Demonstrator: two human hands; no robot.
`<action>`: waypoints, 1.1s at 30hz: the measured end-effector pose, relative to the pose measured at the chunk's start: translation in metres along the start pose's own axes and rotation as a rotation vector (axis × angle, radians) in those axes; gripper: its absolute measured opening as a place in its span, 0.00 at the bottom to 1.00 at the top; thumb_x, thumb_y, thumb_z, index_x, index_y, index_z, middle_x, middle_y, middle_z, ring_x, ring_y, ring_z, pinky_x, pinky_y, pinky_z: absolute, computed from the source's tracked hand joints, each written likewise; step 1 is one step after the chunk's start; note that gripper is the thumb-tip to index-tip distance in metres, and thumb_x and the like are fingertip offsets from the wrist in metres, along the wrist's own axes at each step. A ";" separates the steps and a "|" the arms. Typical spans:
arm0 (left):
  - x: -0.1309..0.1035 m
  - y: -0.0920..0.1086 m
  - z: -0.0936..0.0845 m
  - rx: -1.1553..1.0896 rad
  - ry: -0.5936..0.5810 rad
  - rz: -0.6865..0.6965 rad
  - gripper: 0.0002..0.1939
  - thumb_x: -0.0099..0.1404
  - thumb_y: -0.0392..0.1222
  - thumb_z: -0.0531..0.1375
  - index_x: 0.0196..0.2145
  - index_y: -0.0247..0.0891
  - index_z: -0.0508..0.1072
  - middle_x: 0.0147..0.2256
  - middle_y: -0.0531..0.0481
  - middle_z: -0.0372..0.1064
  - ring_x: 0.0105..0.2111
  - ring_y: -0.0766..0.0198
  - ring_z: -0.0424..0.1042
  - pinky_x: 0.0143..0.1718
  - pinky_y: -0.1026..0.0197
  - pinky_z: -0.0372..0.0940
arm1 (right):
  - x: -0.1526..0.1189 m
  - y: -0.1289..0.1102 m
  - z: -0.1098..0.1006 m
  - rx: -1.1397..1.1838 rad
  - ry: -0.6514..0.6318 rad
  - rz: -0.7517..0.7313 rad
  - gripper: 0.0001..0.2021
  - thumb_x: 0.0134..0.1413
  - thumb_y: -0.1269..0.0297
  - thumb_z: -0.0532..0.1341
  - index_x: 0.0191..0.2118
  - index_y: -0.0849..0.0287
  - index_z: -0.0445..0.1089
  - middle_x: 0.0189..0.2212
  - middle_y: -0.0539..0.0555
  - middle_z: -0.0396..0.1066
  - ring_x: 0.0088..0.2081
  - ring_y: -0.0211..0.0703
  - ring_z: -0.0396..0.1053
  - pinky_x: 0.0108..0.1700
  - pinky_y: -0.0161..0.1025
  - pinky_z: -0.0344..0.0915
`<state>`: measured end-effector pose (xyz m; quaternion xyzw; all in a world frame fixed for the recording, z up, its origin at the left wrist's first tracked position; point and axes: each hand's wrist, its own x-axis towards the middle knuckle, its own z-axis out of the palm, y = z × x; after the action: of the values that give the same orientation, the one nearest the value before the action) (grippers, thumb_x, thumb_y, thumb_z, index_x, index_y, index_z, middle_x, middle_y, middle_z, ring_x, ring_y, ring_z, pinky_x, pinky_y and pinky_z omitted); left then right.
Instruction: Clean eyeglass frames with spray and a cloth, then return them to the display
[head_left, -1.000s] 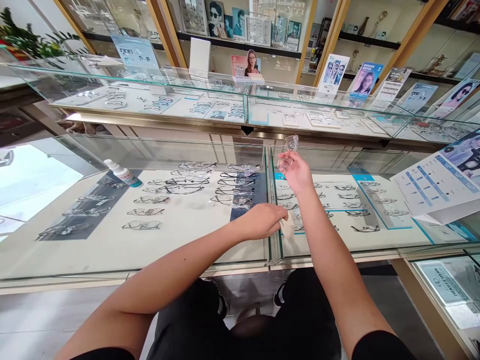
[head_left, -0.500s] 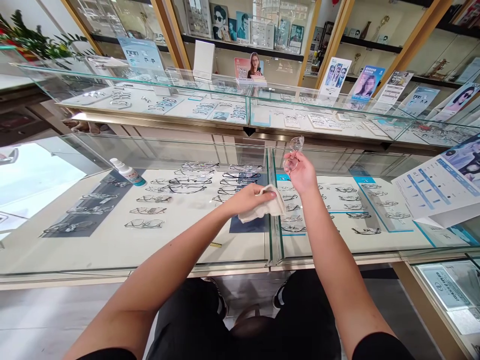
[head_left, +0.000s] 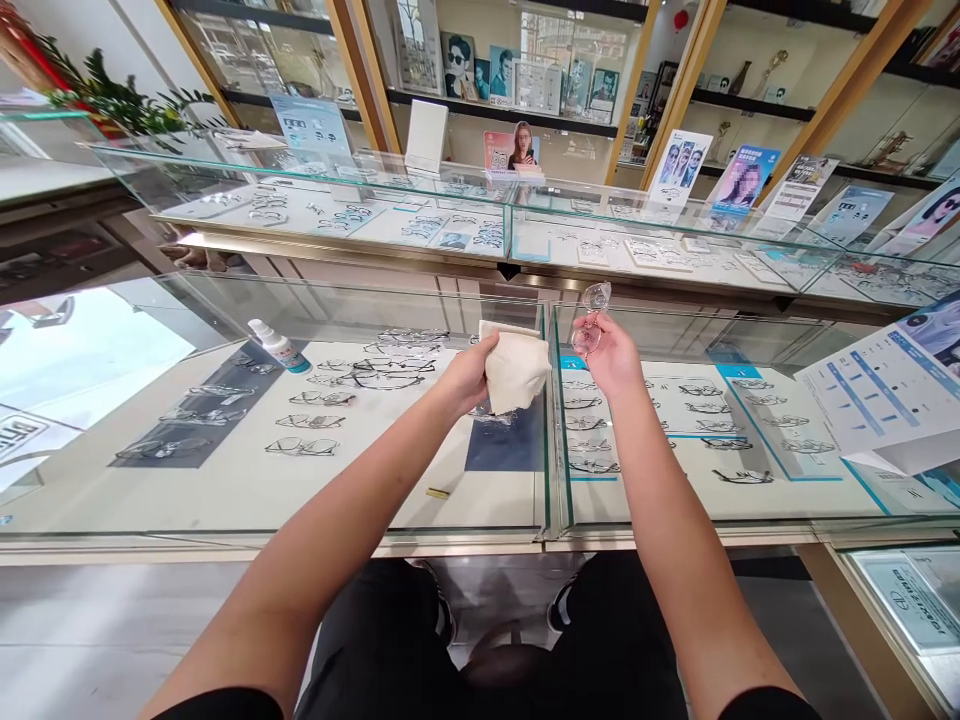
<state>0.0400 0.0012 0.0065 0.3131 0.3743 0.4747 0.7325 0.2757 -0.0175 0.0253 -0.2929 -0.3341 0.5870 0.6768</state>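
Note:
In my left hand (head_left: pixel 471 375) is a cream cleaning cloth (head_left: pixel 517 368), pinched at its left edge and hanging spread out above the glass counter. My right hand (head_left: pixel 616 358) grips a pair of clear-framed eyeglasses (head_left: pixel 598 297) by one lens end, with the other lens sticking up above the fingers. Cloth and eyeglasses are apart, the cloth to the left. Below the cloth, a dark blue mat (head_left: pixel 504 443) shows, along with part of a frame that the cloth mostly covers.
A white spray bottle (head_left: pixel 279 347) stands on the counter at left. Rows of eyeglasses (head_left: pixel 304 446) lie in the glass case (head_left: pixel 420 520). A folded display card (head_left: pixel 889 385) stands at right. Behind runs a second glass display case (head_left: pixel 360 250). A small yellow item (head_left: pixel 437 492) lies near the front.
My left hand has drawn back slightly left and up, and the cloth now hangs open instead of bunched. My right hand still holds the eyeglasses upright. The view has shifted a little.

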 end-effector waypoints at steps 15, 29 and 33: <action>-0.014 0.023 -0.004 -0.022 -0.325 0.130 0.38 0.49 0.27 0.72 0.58 0.41 0.75 0.51 0.43 0.81 0.51 0.50 0.80 0.54 0.51 0.74 | -0.007 0.003 0.002 -0.148 -0.149 0.076 0.06 0.59 0.60 0.68 0.34 0.56 0.76 0.36 0.54 0.80 0.34 0.40 0.71 0.31 0.36 0.65; -0.016 0.028 -0.005 0.140 -0.287 -0.018 0.27 0.48 0.37 0.79 0.47 0.36 0.81 0.36 0.47 0.80 0.32 0.63 0.77 0.34 0.63 0.70 | -0.009 0.000 0.004 -0.155 -0.167 0.089 0.07 0.57 0.59 0.69 0.33 0.56 0.75 0.36 0.54 0.79 0.31 0.39 0.69 0.30 0.36 0.63; -0.018 0.030 -0.006 0.187 -0.283 0.001 0.33 0.47 0.39 0.78 0.53 0.40 0.81 0.42 0.45 0.81 0.37 0.59 0.78 0.38 0.60 0.70 | -0.009 0.000 0.005 -0.168 -0.181 0.087 0.07 0.58 0.59 0.69 0.34 0.55 0.74 0.36 0.54 0.79 0.31 0.39 0.69 0.30 0.37 0.63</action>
<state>0.0164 -0.0047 0.0321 0.4436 0.3099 0.3894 0.7454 0.2713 -0.0269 0.0271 -0.3087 -0.4288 0.6096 0.5910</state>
